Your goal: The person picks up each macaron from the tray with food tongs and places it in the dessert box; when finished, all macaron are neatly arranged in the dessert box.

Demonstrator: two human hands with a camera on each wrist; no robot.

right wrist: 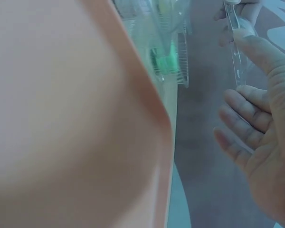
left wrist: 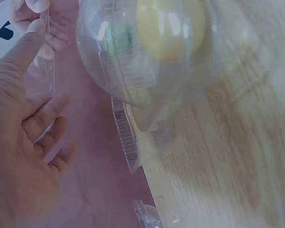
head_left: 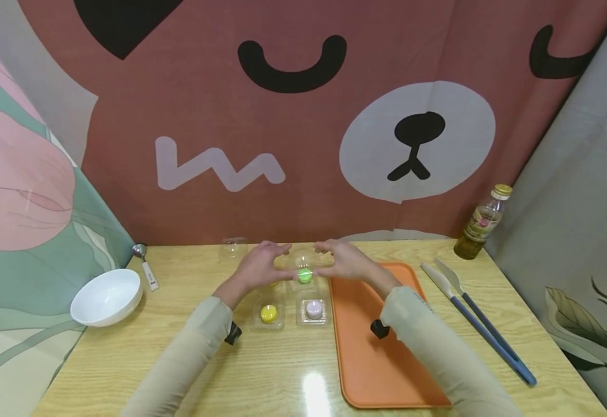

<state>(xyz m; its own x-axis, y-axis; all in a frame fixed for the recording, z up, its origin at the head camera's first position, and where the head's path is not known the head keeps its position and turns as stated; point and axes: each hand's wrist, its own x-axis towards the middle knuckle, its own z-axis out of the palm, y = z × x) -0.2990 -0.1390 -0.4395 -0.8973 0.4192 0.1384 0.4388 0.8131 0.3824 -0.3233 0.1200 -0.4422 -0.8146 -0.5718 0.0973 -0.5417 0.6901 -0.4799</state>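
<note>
Both hands hold a clear plastic domed lid (right wrist: 236, 52) between them, raised above the table. My left hand (head_left: 256, 267) pinches its left edge between thumb and fingers. Opposite, my right hand (head_left: 349, 262) grips the right edge the same way. A green ball (head_left: 304, 275) shows through and below the lid. Nearer me, a yellow ball (head_left: 269, 314) and a lilac ball (head_left: 314, 310) sit in clear plastic boxes. Another yellow piece is mostly hidden behind the left hand. In the left wrist view, a clear dome (left wrist: 128, 90) covers a yellow ball (left wrist: 171, 28).
An orange tray (head_left: 371, 370) lies under the right forearm. To its right are two blue-handled knives (head_left: 483, 324) and a bottle (head_left: 479, 229). A white bowl (head_left: 106, 296) and a measuring spoon (head_left: 147, 269) stand left. Another clear plastic piece (head_left: 234, 249) lies by the back curtain.
</note>
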